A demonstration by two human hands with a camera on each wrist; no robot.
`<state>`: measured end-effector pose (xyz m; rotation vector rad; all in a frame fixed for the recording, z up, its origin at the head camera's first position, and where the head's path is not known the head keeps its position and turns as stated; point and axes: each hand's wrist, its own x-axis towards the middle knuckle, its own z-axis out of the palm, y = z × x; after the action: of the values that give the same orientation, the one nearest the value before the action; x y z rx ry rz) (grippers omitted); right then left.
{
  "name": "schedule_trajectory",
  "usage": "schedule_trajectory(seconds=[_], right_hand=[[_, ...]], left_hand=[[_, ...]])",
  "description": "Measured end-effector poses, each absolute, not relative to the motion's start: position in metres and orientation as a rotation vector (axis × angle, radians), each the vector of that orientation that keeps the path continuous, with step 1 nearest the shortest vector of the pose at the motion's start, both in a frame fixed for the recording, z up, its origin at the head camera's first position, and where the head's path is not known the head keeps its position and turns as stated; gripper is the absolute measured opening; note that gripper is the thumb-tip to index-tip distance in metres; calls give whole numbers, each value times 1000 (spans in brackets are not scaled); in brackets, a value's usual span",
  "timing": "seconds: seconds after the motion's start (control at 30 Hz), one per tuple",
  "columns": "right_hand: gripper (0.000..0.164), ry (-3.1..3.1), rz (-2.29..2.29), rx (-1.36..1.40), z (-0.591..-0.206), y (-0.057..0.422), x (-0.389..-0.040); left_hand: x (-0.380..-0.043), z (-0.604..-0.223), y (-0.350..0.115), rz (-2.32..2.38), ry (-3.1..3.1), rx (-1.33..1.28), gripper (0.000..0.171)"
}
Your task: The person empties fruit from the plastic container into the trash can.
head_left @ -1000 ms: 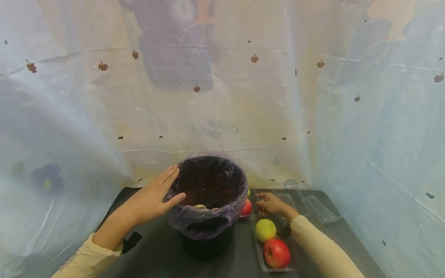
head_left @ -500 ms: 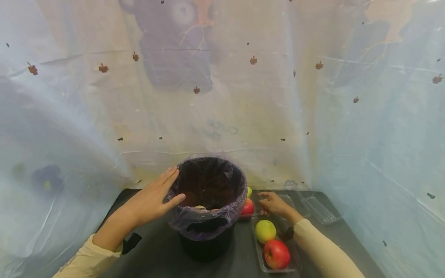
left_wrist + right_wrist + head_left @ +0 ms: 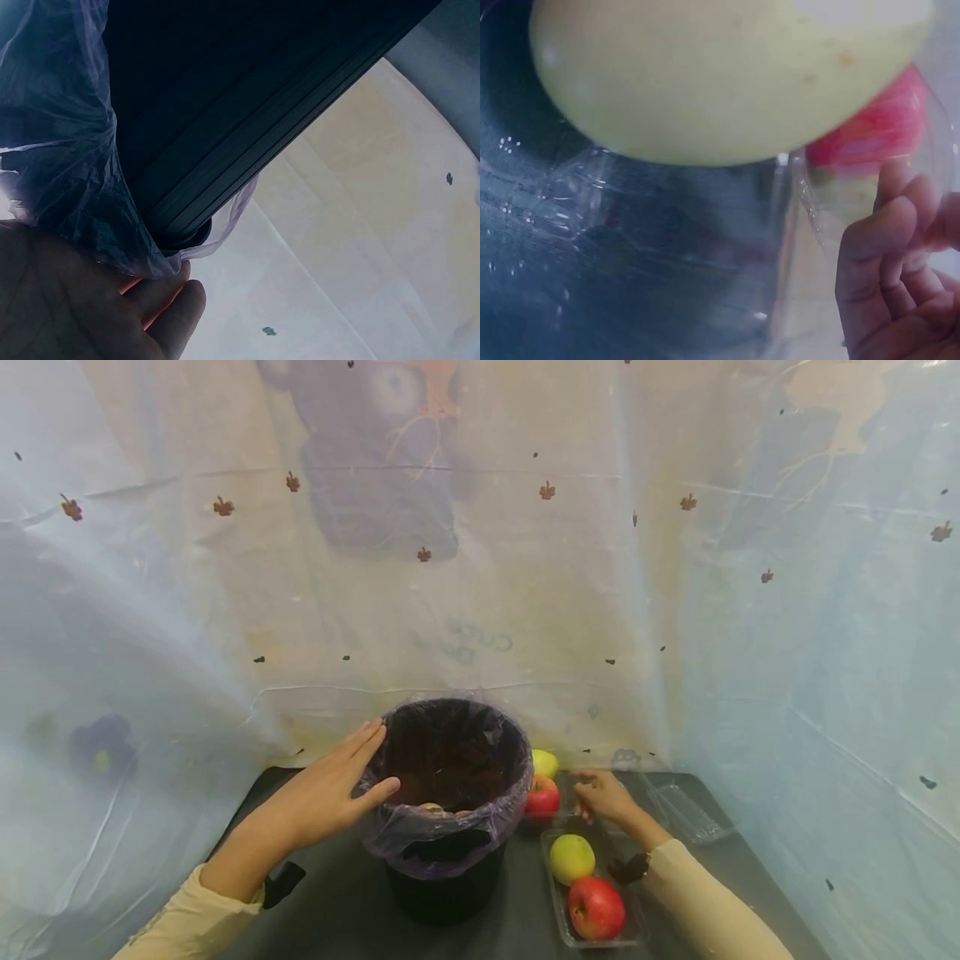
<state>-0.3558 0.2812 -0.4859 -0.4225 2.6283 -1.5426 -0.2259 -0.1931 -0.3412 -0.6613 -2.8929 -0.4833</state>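
Note:
A black bin (image 3: 446, 893) lined with a thin purple bag (image 3: 442, 847) stands at the middle, a few pale round tops showing inside. My left hand (image 3: 330, 789) rests on its left rim with fingers extended. In the left wrist view those fingers lie against the bag's folded edge. To the right of the bin, my right hand (image 3: 606, 797) pinches the edge of a clear plastic tray (image 3: 567, 802) with curled fingers. That tray carries a red apple (image 3: 542, 797) and a yellow-green apple (image 3: 544, 763), partly hidden by the bin.
Nearer me, a second clear tray (image 3: 557, 910) holds a yellow-green apple (image 3: 572, 859) and a red apple (image 3: 596, 908). More clear plastic trays (image 3: 686, 814) lie at the back right of the dark table. Plastic sheeting (image 3: 480, 610) surrounds it.
My right hand has shifted right, and the rear tray with its two apples has slid right with it, out from behind the bin. The left hand has stayed at the rim.

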Motion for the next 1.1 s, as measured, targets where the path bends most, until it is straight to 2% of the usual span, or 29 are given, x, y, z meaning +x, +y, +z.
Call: schedule_trajectory(seconds=[0.63, 1.1], right_hand=[[50, 2717, -1609, -238, -443, 296, -333], [51, 2781, -1710, -331, -395, 294, -316]], left_hand=[[-226, -339, -192, -494, -2904, -663, 98], [-225, -339, -193, -497, -2892, -675, 97]])
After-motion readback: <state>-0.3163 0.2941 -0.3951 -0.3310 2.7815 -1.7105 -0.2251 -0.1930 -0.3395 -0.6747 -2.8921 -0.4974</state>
